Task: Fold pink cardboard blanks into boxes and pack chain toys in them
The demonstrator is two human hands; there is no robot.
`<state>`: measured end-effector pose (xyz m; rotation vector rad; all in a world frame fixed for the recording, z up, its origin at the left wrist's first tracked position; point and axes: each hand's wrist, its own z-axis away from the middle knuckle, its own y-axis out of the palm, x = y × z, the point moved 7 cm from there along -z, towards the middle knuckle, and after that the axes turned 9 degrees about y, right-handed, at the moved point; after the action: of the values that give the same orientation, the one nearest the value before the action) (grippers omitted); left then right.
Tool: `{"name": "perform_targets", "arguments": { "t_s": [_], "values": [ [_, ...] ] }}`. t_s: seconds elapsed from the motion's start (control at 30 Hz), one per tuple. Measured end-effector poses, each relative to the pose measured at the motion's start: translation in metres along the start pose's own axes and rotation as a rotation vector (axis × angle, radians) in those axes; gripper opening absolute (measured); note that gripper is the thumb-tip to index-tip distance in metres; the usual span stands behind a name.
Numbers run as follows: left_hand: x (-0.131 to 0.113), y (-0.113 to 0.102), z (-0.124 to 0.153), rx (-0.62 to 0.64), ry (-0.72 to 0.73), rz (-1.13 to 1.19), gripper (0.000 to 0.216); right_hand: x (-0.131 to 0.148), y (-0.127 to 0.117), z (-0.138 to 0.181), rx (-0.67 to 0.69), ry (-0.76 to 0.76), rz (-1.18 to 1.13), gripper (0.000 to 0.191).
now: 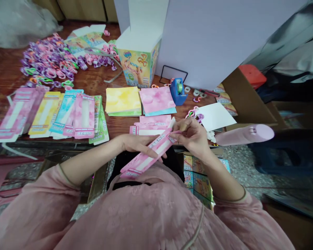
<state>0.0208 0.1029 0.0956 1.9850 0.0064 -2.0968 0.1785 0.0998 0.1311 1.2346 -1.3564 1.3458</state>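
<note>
A long pink cardboard box with a pale window strip is held slantwise above my lap. My left hand wraps round its middle, fingers across the front. At the upper right end, my right hand pinches the box's end flap between thumb and fingers. Just behind, at the table edge, lie more pink flat boxes, partly covered by my hands. Beyond them are a stack of yellow cards and a stack of pink cards.
Pink, yellow, blue and green flat boxes line the table's left front. A heap of colourful twisted pieces sits behind. An open display box, blue tape dispenser, white sheet and pink bottle stand or lie around.
</note>
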Motion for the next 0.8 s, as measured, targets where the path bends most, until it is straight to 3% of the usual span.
{"name": "perform_targets", "arguments": {
  "t_s": [0.13,0.23,0.4,0.57,0.7,0.8],
  "values": [
    [0.027,0.015,-0.001,-0.071,-0.089,0.290,0.054,-0.008,0.005,0.006,0.128,0.056,-0.017,0.033],
    [0.033,0.010,-0.003,-0.139,-0.054,0.335,0.064,-0.008,0.008,0.011,0.224,0.090,-0.011,0.050],
    [0.037,0.014,-0.008,-0.097,-0.016,0.415,0.081,-0.002,0.014,0.021,0.325,0.081,0.102,0.054],
    [0.046,0.028,-0.014,-0.083,-0.018,0.480,0.091,-0.020,0.015,0.026,0.319,0.219,-0.065,0.054],
    [0.047,0.020,-0.014,-0.140,0.006,0.325,0.098,-0.031,0.014,0.029,0.269,0.289,-0.135,0.047],
    [0.033,-0.005,-0.001,-0.290,0.017,-0.129,0.089,-0.037,0.007,0.029,0.179,0.326,-0.159,0.040]
  ]
}}
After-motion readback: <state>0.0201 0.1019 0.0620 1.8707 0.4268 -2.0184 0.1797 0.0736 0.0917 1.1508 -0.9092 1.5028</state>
